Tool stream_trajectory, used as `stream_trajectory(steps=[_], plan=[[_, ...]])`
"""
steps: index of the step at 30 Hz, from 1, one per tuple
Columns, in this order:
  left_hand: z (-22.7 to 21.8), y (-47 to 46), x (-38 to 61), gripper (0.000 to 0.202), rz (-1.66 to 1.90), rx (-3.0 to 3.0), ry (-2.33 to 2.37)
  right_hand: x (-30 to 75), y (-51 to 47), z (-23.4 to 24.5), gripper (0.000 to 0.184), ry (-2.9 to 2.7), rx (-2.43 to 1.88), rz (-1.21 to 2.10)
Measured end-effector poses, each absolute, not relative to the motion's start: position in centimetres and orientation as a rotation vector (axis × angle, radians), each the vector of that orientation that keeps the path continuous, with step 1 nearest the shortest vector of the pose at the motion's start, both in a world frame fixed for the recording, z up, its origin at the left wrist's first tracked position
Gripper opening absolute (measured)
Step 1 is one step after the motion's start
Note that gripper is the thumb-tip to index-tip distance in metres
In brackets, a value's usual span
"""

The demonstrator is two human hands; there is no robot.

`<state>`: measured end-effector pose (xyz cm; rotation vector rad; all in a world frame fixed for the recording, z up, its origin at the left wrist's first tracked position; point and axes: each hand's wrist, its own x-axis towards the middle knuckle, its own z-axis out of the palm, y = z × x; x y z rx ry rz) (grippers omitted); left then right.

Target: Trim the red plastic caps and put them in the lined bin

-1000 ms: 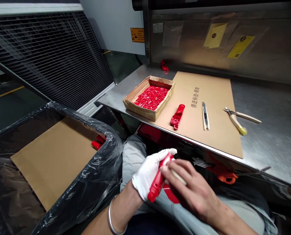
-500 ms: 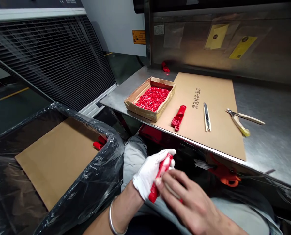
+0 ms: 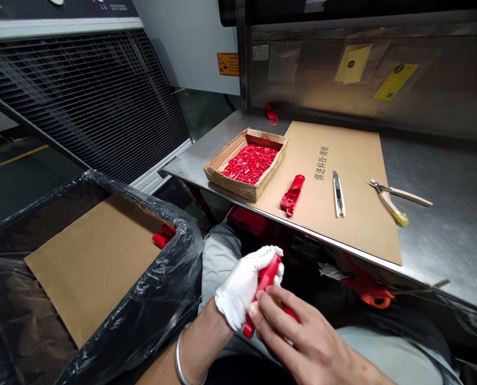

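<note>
My left hand, in a white glove, is closed round a long red plastic part held over my lap. My bare right hand rests against the same part from the right, its fingers curled on the part's lower half and covering it. A second red plastic part lies on the brown cardboard sheet on the steel bench. A shallow cardboard tray filled with small red pieces sits at the bench's left corner.
A utility knife and wooden-handled nippers lie on the cardboard sheet. To my left stands a box lined with black plastic, with cardboard and a red part inside. An orange tool hangs under the bench edge.
Both hands have slid slightly down and left with the red part. My right hand's fingers have moved down along it toward its lower end.
</note>
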<state>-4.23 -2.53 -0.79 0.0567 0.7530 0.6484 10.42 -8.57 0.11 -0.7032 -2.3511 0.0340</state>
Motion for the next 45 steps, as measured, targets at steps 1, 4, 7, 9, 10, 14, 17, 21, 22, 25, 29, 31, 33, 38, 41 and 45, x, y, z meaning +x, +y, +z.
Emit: stream_trajectory(steps=[1,4,7,9,10,14,17,21,22,25,29,31,33,38,41,45], plan=[[-0.8,-2.5,-4.2,0.010,0.655,0.059,0.757,10.4,-8.6,0.0,0.033,-2.341,-0.707,0.031],[-0.8,-2.5,-4.1,0.008,0.703,0.034,0.736,10.5,-8.7,-0.2,0.035,-2.289,-0.828,-0.004],[-0.9,-2.7,-4.1,0.004,0.680,0.075,0.766,10.5,-8.8,-0.4,0.035,-2.322,-0.776,0.028],[-1.1,-2.8,-4.1,0.007,0.686,0.131,0.777,10.6,-8.8,-0.6,0.034,-2.334,-0.738,0.029],[-1.2,-2.8,-4.1,0.007,0.712,0.155,0.771,10.7,-8.8,-0.6,0.034,-2.334,-0.775,0.021],[-1.2,-2.9,-4.2,0.008,0.755,0.222,0.767,10.7,-9.0,-0.7,0.038,-2.331,-0.845,-0.004],[-1.2,-2.9,-4.1,0.010,0.727,0.305,0.802,10.5,-9.1,-0.6,0.035,-2.348,-0.723,0.025],[-1.6,-2.7,-4.2,0.008,0.824,0.371,0.801,10.5,-8.8,-0.5,0.036,-2.298,-0.856,-0.009],[-1.8,-2.7,-4.2,0.008,0.820,0.369,0.820,10.5,-8.8,-0.5,0.036,-2.304,-0.851,0.002],[-2.1,-2.5,-4.5,0.007,0.796,0.363,0.879,10.4,-8.7,-0.4,0.033,-2.333,-0.725,0.049],[-2.0,-2.4,-4.7,0.002,0.823,0.312,0.846,10.3,-8.5,0.0,0.034,-2.308,-0.763,0.088],[-2.0,-2.4,-4.8,0.004,0.789,0.293,0.877,10.3,-8.3,0.1,0.033,-2.347,-0.694,0.136],[-1.7,-2.6,-5.1,0.006,0.761,0.268,0.887,10.5,-7.8,-0.1,0.033,-2.384,-0.633,0.170],[1.1,-3.1,-9.0,0.017,0.750,0.251,0.714,11.7,-5.4,-1.5,0.036,-2.182,-0.906,0.201],[3.5,-2.4,-14.5,0.022,0.956,0.342,0.829,12.2,-4.4,-1.8,0.038,-2.117,-0.902,0.305],[3.7,0.4,-23.7,0.022,1.352,0.528,1.438,12.3,-4.0,-1.2,0.036,-2.093,-0.922,0.372]])
